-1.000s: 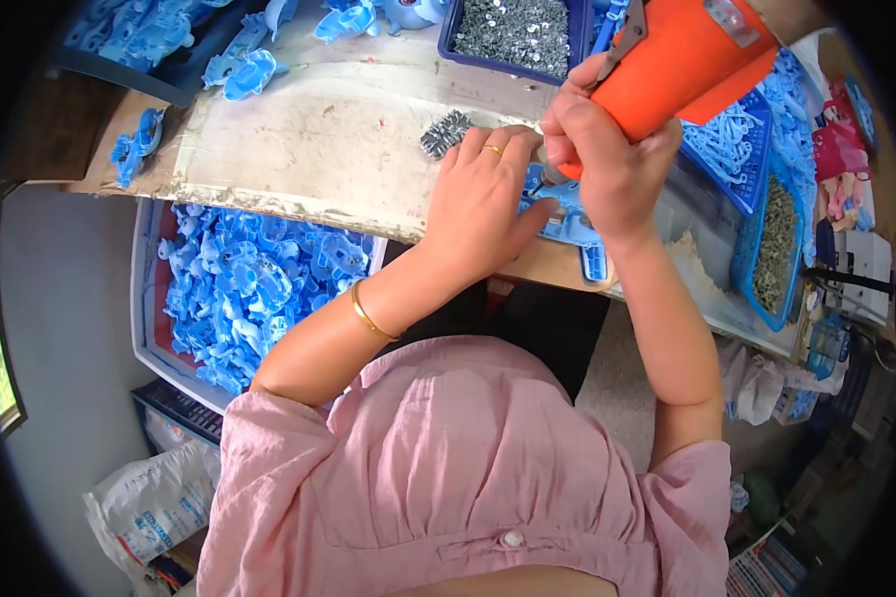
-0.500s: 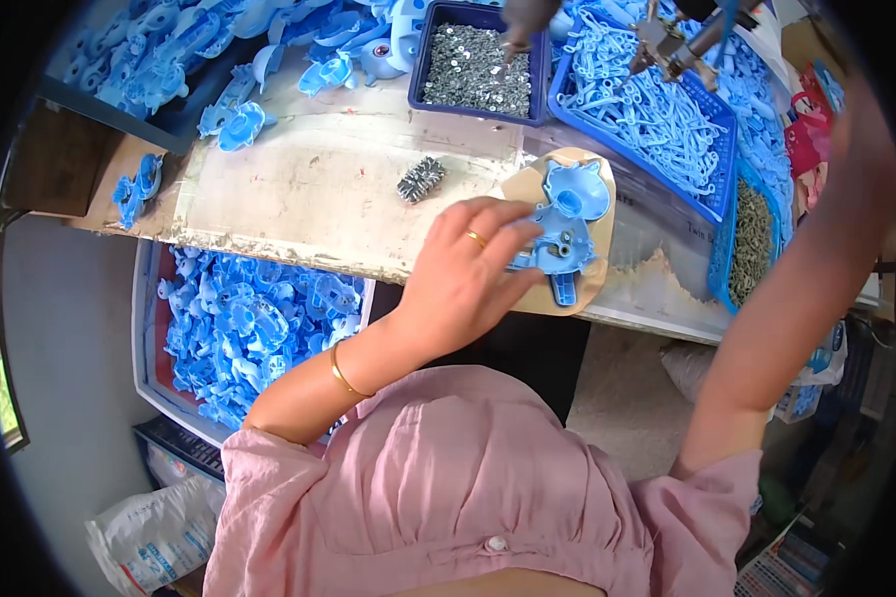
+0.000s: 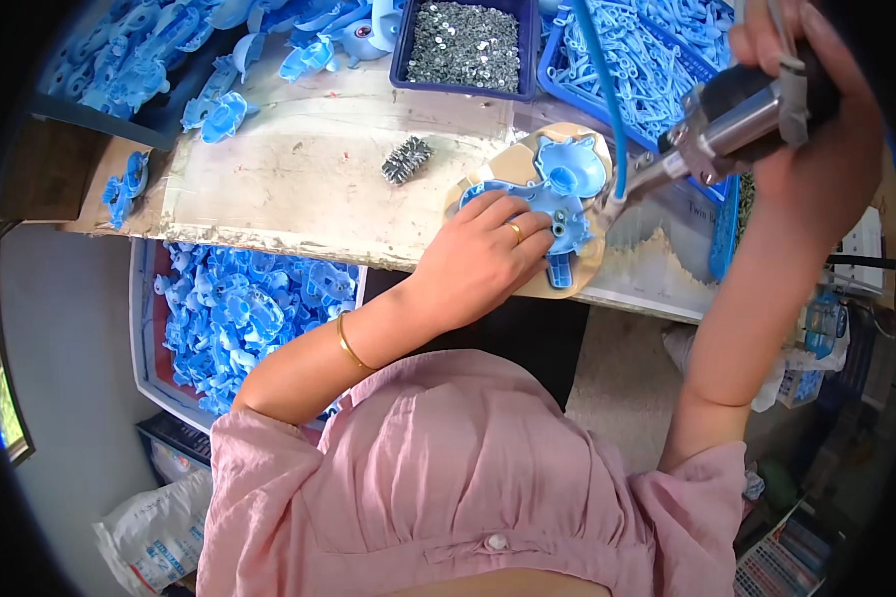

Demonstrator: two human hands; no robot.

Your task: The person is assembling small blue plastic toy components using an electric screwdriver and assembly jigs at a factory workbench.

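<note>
A light-blue plastic toy shell point(image 3: 577, 164) lies hollow side up on a tan board point(image 3: 516, 164) near the table's front edge. My left hand point(image 3: 483, 261) presses its curled fingers on the shell's left part, holding it against the board. Gripped in my right hand point(image 3: 834, 85) is a power screwdriver point(image 3: 732, 129) with a blue hose point(image 3: 607, 90). It tilts down to the left, its tip at the shell's right side near a round post. A screw at the tip is too small to make out. Left of the board lies a dark clump of screws point(image 3: 406, 159).
Behind stand a dark blue tray point(image 3: 458, 91) of small metal pieces and a blue basket point(image 3: 585, 107) of light-blue plastic parts. More shells point(image 3: 134, 60) are heaped at the far left. A pale-rimmed bin point(image 3: 145, 338) full of blue pieces stands below the table's edge.
My right hand has brought the screwdriver down from the back to the shell's right side. My left fingers have settled lower onto the shell. The view has shifted slightly.
</note>
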